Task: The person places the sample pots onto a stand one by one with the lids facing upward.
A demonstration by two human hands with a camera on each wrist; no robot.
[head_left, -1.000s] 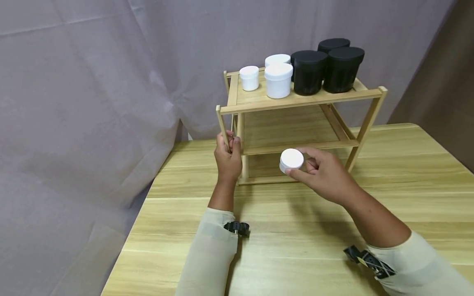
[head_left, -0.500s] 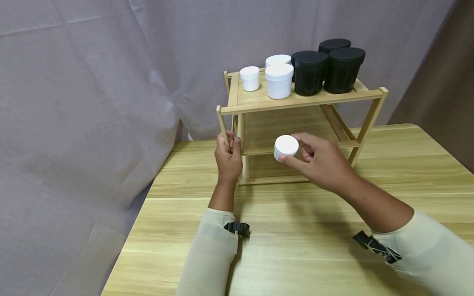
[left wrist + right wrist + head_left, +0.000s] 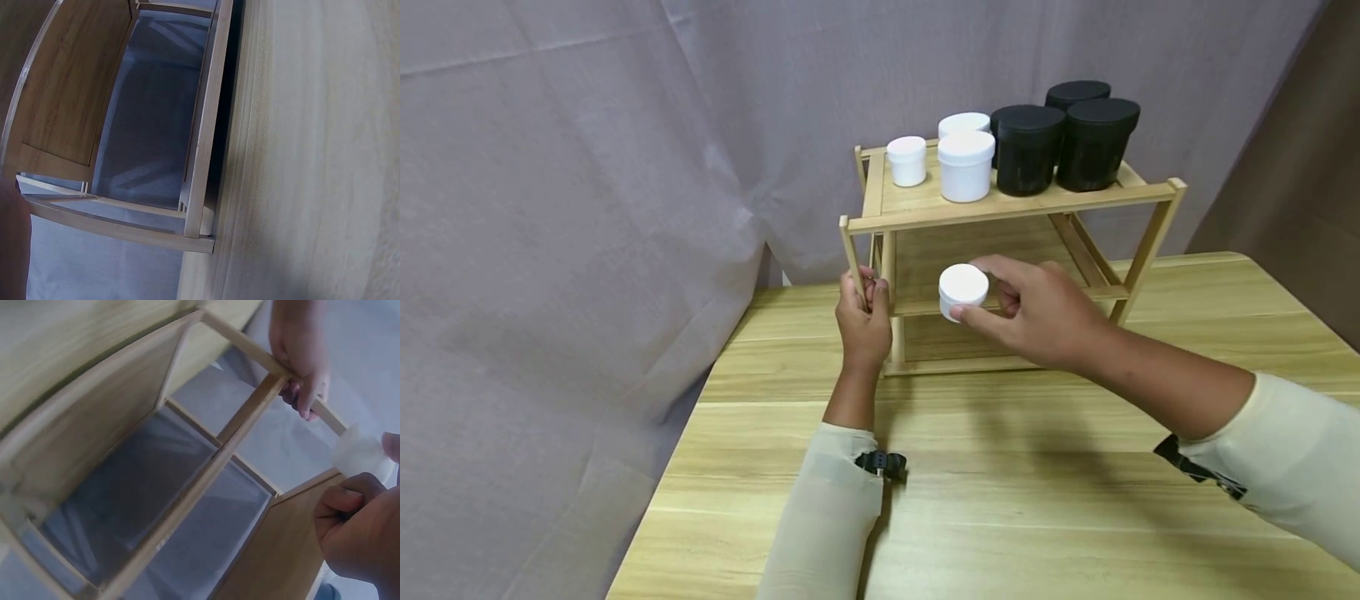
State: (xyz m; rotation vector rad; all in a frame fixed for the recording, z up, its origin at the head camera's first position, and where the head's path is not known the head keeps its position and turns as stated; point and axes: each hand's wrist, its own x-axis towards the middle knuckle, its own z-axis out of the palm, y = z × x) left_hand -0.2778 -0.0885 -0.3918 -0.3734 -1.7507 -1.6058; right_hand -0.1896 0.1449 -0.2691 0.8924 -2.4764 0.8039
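Note:
My right hand pinches a small white lidded jar between thumb and fingers, held upright in front of the rack's middle shelf. The left hand grips the front left leg of the wooden rack. In the right wrist view the jar looks blurred beside the thumb, with the left hand on the leg beyond it. On the rack's top stand a small white jar, a larger white jar with another behind it, and several black jars to the right.
The rack's middle shelf and lower shelf lie under the top one. It stands on a wooden table whose left edge slants beside a grey curtain. A brown curtain hangs at the right.
My right hand has carried the small white jar upward and to the left, toward the middle shelf's front edge. The left hand keeps its grip on the rack's leg.

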